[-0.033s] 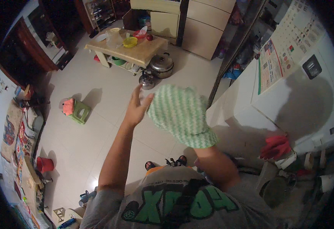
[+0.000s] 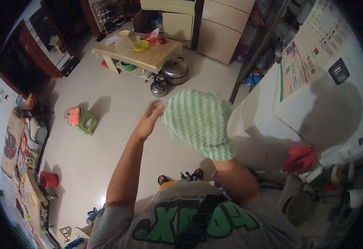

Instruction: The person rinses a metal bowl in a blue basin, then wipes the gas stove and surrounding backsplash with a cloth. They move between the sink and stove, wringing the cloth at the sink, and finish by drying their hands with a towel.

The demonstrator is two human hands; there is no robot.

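A green and white striped cloth (image 2: 198,120), fuzzy and rounded like a mitt or pouch, covers my right hand down to the wrist. My right forearm comes out at the cloth's lower edge; the fingers inside are hidden, so their pose does not show. Just beside the cloth's left edge is my left hand (image 2: 149,119), raised, with its thumb close to the fabric. Its fingers bend in toward the thumb and their tips are smeared by motion. I cannot tell whether they touch the cloth.
Beyond my hands stands a low table (image 2: 150,58) holding a yellow basket (image 2: 140,46). A kettle (image 2: 159,88) and large steel pot (image 2: 175,71) are on the floor beside it. A green stool (image 2: 88,123) stands left, a white fridge-like cabinet (image 2: 264,124) right, with red gloves (image 2: 299,160) nearby.
My left hand's fingers, spread upward before, are now bent in toward the thumb. The cloth on my right hand has shifted slightly and looks broader.
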